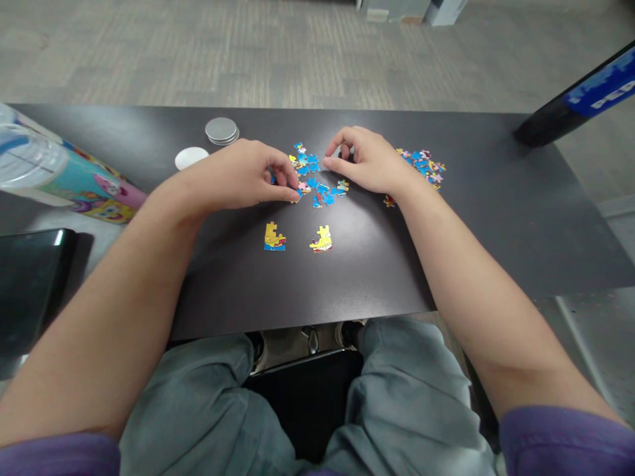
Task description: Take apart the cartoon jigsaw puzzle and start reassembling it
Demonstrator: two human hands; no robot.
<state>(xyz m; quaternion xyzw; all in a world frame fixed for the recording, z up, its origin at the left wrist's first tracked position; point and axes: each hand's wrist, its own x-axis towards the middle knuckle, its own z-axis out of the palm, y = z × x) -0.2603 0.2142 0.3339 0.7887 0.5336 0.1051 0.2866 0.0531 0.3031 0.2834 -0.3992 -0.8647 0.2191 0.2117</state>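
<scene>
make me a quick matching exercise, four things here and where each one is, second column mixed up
1. left hand
2. right hand
3. grey discs
4. two yellow parts

A. between the middle pieces and right pile
B. stacked near the table's far edge
C. side by side, apart, nearest the person
D. at the middle pieces' left end

Pairs: 1-D, 2-A, 3-B, 4-C
</scene>
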